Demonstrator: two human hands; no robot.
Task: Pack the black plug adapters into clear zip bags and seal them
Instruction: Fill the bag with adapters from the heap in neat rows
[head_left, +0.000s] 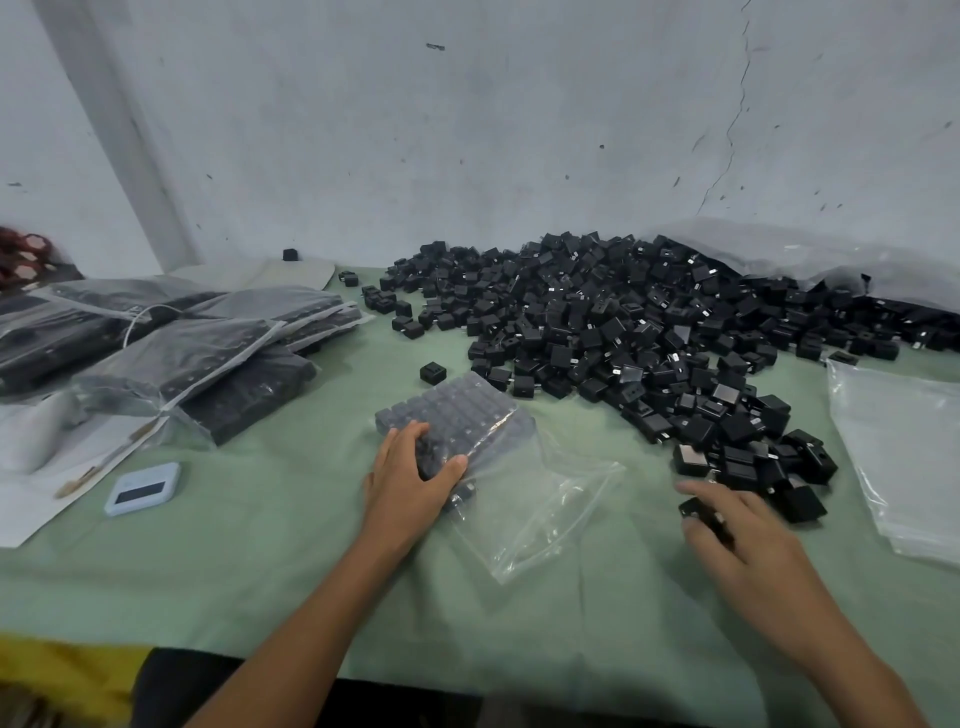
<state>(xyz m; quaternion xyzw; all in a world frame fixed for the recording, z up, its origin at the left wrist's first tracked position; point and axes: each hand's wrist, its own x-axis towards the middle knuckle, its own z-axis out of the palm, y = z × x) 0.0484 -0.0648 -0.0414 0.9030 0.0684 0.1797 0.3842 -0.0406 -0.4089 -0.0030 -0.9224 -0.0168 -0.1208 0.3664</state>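
Observation:
A large heap of black plug adapters (623, 322) covers the back right of the green table (260, 571). In the middle lies a clear zip bag (524, 499), its far half filled with neat rows of adapters and its near, open end flat on the cloth. My left hand (410, 478) rests on the packed rows through the plastic, thumb against their near edge. To the right, my right hand (737, 525) holds a black adapter (696, 508) in its fingers at the near edge of the heap.
Several filled bags (208, 358) are stacked at the left. A pile of unused clear bags (904, 447) lies at the right edge. A small pale-blue device (143, 488) and white paper sheets (52, 467) sit at the near left. A wall stands close behind.

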